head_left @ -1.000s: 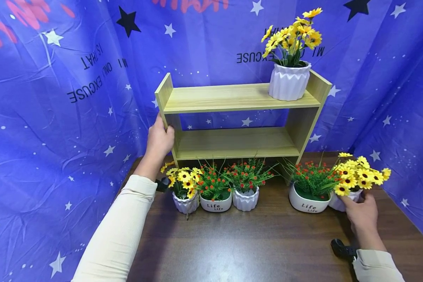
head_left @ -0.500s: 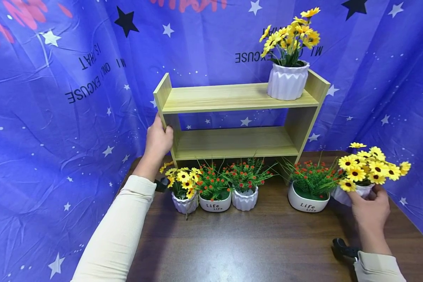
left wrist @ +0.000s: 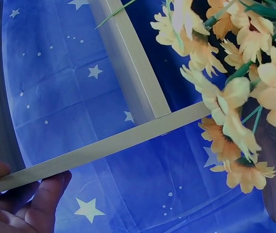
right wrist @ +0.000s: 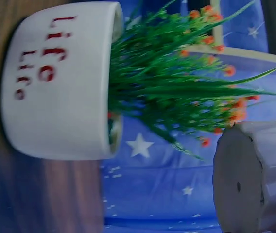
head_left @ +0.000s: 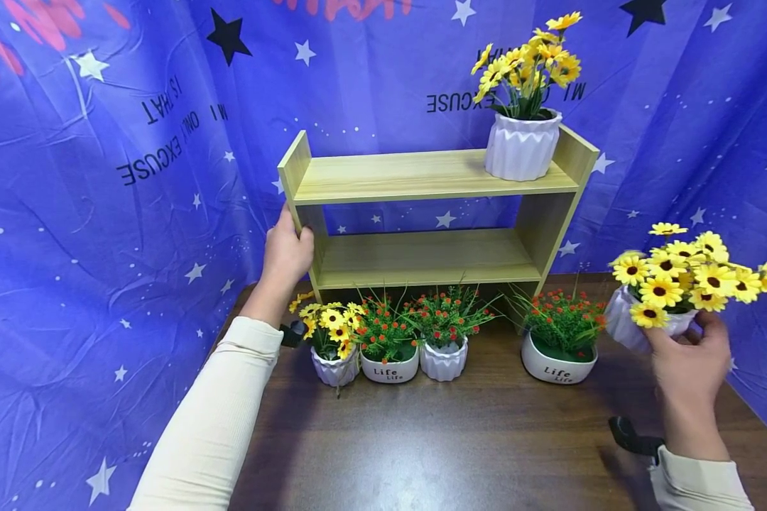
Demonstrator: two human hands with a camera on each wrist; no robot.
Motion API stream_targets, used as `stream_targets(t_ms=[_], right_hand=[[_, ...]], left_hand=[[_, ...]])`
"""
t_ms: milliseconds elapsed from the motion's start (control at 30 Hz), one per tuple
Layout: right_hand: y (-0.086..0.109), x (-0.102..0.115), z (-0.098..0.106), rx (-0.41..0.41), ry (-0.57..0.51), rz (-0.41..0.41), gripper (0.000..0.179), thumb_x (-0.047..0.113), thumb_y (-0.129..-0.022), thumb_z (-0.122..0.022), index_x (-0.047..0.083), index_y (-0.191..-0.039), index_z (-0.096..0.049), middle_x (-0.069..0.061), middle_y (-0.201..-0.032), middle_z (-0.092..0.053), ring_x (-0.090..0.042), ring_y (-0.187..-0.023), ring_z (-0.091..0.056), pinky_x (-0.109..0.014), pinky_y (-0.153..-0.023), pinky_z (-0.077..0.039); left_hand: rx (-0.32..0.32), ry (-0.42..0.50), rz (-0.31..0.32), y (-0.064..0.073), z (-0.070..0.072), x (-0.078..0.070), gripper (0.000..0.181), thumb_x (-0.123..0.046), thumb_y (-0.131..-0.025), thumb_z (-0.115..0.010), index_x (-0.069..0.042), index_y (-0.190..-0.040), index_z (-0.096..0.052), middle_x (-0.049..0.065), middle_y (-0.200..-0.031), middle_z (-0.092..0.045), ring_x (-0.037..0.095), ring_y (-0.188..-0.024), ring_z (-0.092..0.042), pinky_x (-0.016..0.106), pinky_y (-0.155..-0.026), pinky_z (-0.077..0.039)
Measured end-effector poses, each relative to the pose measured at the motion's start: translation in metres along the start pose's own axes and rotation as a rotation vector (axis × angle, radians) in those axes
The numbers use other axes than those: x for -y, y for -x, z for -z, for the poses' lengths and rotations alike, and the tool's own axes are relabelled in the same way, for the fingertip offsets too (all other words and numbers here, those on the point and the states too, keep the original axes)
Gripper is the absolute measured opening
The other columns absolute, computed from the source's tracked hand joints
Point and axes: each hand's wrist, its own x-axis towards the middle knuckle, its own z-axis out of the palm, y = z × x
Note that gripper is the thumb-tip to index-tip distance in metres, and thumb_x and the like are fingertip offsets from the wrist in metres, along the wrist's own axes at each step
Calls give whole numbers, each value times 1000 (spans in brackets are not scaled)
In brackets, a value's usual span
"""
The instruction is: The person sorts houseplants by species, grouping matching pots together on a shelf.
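Observation:
My left hand (head_left: 286, 248) grips the left side panel of a light wooden two-tier shelf (head_left: 431, 195); in the left wrist view fingers and thumb pinch the panel's edge (left wrist: 104, 143). My right hand (head_left: 693, 362) holds a white ridged flowerpot (head_left: 629, 319) of yellow artificial daisies (head_left: 684, 273), raised off the table and tilted. The right wrist view shows the pot's bare underside (right wrist: 237, 179). Left of it on the table stands an oval white "Life" planter (head_left: 559, 362) with red-flowered greenery. Another ridged pot of yellow daisies (head_left: 523, 145) sits on the shelf's top board at the right.
Along the shelf's front left stand a small pot of yellow daisies (head_left: 335, 365), a second "Life" planter (head_left: 390, 369) and a ridged white pot with red flowers (head_left: 444, 358). A blue star-printed curtain (head_left: 185, 284) surrounds the brown wooden table (head_left: 422, 440).
My right hand has lifted the daisy pot off the table, upward and to the right, away from the "Life" planter. My left hand stays on the shelf panel.

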Motion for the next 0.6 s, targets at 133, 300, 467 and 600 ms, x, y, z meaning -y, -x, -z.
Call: stream_targets(t_ms=[133,300,467,600], right_hand=[[0,12,1,-7,-5,56,59,11,-79,-81,15,-133,-59,10,-113,-58,-1,-93,-56,-6,-65,-44],[-1,29,1,-18,0,128,58,13,-79,-81,16,-133,-60,10,-117,-59,-1,-94,-56,-6,-64,-44],[-1,48,-4,-12,-40,159,59,10,-79,-82,16,-134,-60,5,-122,-60,-2,-96,-59,-7,-67,-46],[0,67,-9,14,-210,146,60,0,-76,-82,10,-131,-61,-3,-123,-61,-8,-96,-62,-10,-67,-49]], left_hand=[[1,-1,-4,0,1,-1,51,-11,-98,-47,-11,-148,-40,28,-124,-61,45,-113,-59,55,-93,-48],[3,-6,-10,0,1,0,49,-11,-98,-47,-11,-147,-40,28,-122,-62,45,-112,-60,55,-92,-49],[9,-7,-2,0,2,1,49,-13,-99,-47,-11,-148,-39,28,-122,-62,45,-112,-60,56,-91,-49],[12,-1,11,0,1,1,50,-13,-99,-47,-12,-149,-39,28,-124,-61,44,-113,-59,56,-92,-48]])
